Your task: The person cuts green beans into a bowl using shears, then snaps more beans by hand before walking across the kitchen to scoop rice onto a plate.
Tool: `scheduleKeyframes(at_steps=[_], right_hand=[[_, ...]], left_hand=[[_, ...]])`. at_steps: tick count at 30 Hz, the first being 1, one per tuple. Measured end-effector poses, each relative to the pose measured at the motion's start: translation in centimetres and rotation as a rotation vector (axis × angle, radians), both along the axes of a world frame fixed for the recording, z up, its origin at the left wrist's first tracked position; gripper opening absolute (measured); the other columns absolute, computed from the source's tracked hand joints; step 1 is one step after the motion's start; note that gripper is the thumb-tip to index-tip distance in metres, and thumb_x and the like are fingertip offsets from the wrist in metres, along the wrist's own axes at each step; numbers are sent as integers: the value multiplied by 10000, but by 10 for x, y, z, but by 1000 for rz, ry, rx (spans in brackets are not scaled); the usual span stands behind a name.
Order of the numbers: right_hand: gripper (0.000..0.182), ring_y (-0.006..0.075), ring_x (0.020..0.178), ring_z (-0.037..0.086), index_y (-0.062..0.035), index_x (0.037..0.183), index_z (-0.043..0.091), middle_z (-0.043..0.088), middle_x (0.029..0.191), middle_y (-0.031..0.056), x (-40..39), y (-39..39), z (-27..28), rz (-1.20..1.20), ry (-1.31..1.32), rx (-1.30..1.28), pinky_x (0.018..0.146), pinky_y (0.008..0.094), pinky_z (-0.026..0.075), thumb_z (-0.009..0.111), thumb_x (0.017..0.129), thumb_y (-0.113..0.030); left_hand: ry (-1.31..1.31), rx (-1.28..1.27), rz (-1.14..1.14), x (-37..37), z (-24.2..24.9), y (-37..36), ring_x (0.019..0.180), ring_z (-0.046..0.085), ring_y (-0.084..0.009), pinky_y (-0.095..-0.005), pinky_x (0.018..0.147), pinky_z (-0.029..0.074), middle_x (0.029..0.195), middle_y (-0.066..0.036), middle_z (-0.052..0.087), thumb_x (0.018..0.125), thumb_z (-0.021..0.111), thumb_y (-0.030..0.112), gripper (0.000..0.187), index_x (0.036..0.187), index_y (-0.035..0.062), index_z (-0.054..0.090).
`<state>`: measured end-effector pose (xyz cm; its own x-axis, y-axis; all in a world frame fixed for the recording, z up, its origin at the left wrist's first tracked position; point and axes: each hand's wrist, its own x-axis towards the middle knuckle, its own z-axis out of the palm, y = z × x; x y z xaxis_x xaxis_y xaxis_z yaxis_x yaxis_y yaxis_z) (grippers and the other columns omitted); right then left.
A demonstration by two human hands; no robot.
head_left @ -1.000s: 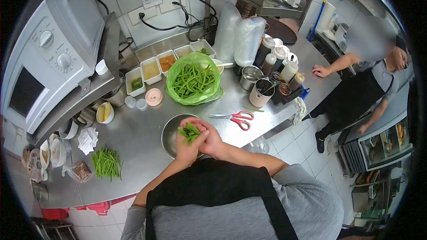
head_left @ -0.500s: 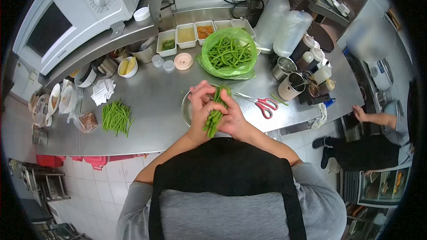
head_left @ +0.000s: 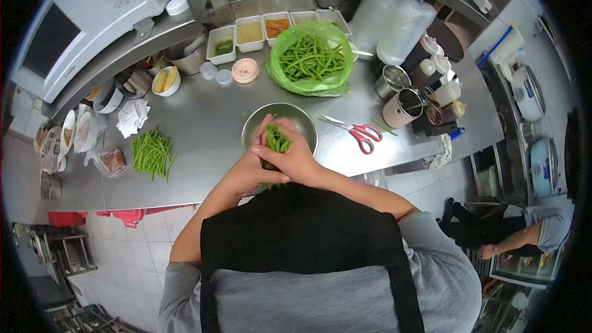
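A bunch of green beans (head_left: 277,142) is wrapped between my two hands, close to my apron. My left hand (head_left: 245,169) closes round it from the left, and my right hand (head_left: 299,159) from the right with its fingers over the beans. Just beyond and partly under my hands sits a metal bowl (head_left: 304,118). To the right of the bowl lie red-handled scissors (head_left: 357,131), blades partly apart. A pile of green beans (head_left: 153,153) rests on the counter at the left. A green plastic bag (head_left: 317,88) full of more beans stands behind the bowl.
On the steel counter (head_left: 209,123), white containers (head_left: 250,32) line the back. Bottles and a utensil cup (head_left: 399,111) stand at the right. A microwave (head_left: 92,18) occupies the upper left shelf. A co-worker (head_left: 518,231) bends at the far right.
My hands have moved left and slightly down with the beans, closing more around them, so more of the bowl shows. The co-worker has bent over, and the whole view has shifted a little.
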<state>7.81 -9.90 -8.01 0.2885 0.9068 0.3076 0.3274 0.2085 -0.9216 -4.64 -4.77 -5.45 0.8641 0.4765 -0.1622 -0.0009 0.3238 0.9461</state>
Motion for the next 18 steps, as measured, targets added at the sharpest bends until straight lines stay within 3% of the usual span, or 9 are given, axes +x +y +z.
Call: scheduleKeyframes(at_steps=[1, 2, 5, 8, 11, 14, 18], right_hand=[[321, 250, 890, 495, -21, 877, 592, 514, 928, 87, 4, 0, 1, -67, -209, 89, 777, 345, 400, 743, 709, -249], [344, 261, 917, 480, -13, 872, 596, 500, 957, 100, 7, -2, 3, -76, -237, 23, 800, 353, 390, 752, 690, -260], [408, 266, 981, 460, -14, 908, 604, 478, 1044, 112, 18, -1, 1, -115, -305, -99, 864, 359, 377, 777, 643, -273], [393, 236, 1063, 461, -28, 977, 609, 497, 1121, 121, 32, 2, 12, 46, 4, 67, 912, 354, 375, 756, 675, -233], [450, 201, 1146, 438, -40, 1108, 557, 464, 1233, 132, 45, 10, 15, 377, 339, 57, 951, 344, 362, 719, 723, -206], [460, 192, 1184, 438, -40, 1216, 502, 453, 1284, 153, 56, 14, 13, 642, 468, -364, 976, 351, 349, 649, 795, -154], [293, 178, 987, 569, -22, 1152, 560, 597, 1088, 101, 67, -6, 15, 313, 207, 97, 850, 306, 447, 521, 889, -144]], left_hand=[[65, 88, 15, 3, -2, -1, 1167, 410, -187, -308, 930, 398, 1290, -80, 381, 626, 695, -59, 967, 1412, 96, 154], [129, 175, 33, 4, -4, -3, 1121, 461, -184, -303, 903, 423, 1238, -81, 441, 632, 695, -50, 902, 1394, 70, 229], [133, 17, -49, 11, -17, 0, 864, 573, -154, -265, 750, 471, 984, -67, 564, 698, 676, -18, 518, 1172, 3, 468], [170, -137, -45, 15, -26, -4, 730, 573, -151, -272, 676, 466, 835, -58, 577, 745, 652, 5, 292, 1008, 8, 524], [121, -234, -103, 17, -15, -5, 697, 570, -163, -276, 651, 464, 812, -72, 574, 790, 632, 38, 238, 1000, -3, 527], [143, -349, -136, 16, -13, -4, 713, 592, -187, -302, 694, 477, 795, -83, 580, 799, 624, 45, 226, 993, -19, 526], [79, -346, -23, 15, -23, -5, 867, 611, -231, -321, 788, 480, 876, -123, 608, 812, 615, 68, 226, 1000, -23, 529]])
